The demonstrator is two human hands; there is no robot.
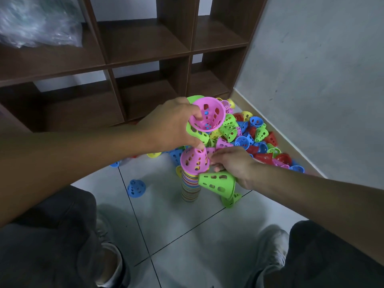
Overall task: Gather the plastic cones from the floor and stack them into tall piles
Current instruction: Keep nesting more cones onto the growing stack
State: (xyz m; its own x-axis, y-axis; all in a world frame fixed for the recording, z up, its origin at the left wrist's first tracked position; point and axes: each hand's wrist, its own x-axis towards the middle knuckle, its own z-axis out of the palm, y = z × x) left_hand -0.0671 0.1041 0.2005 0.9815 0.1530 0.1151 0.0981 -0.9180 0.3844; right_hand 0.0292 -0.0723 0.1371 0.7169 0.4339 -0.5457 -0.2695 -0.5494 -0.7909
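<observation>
Tall striped cone stack (190, 189) upright, pink cone (194, 159) topmost

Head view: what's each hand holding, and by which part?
Left hand pinches a pink perforated plastic cone at its wide rim, thumb inside. Right hand holds a green perforated plastic cone by its wide end.

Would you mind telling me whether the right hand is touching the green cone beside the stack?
Touching. The head view shows the right hand gripping the green cone at its wide rim, beside the striped stack.
</observation>
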